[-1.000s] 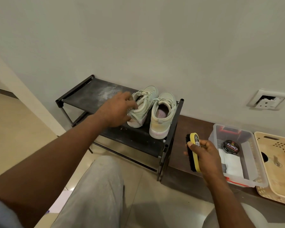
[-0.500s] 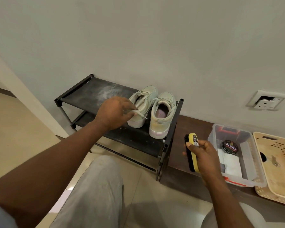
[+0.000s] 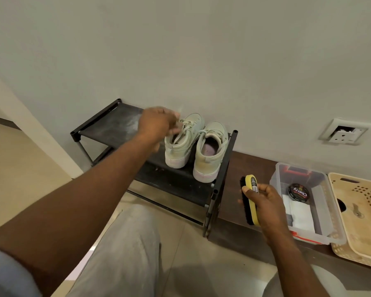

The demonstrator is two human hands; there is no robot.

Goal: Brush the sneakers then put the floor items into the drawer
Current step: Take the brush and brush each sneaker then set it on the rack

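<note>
My left hand (image 3: 156,125) pinches the laces of the left sneaker (image 3: 180,146) on the shoe rack (image 3: 107,129), my right hand (image 3: 266,204) grips the brush (image 3: 250,189) beside it, so I should steady the shoe firmly before stroking heel to toe

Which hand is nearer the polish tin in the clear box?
Right. The right hand, gripping the brush, is beside the clear box holding the polish tin; the left hand is across at the left sneaker on the rack, gripping its laces.
</note>
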